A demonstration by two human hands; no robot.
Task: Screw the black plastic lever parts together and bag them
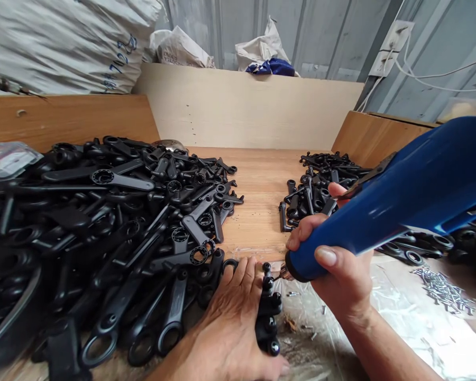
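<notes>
My right hand (337,270) is wrapped round a blue power screwdriver (388,196), held aslant with its nose down to the left. Its bit (280,275) meets, or nearly meets, one of the black plastic arms in a short row (268,304). Rounded ends of these arms point right, side by side. My left hand (238,312) lies flat across the row, fingers stretched out at the far end and thumb at the near end. The parts under the palm are hidden. Next to this hand spreads a big heap of black plastic arms with ring-shaped ends (143,211).
A smaller pile of black parts (313,185) lies right of centre, partly behind the screwdriver. Loose small screws (444,291) are heaped on clear plastic sheeting (384,286). A pale board (246,111) closes the back. White sacks (63,42) stand behind it.
</notes>
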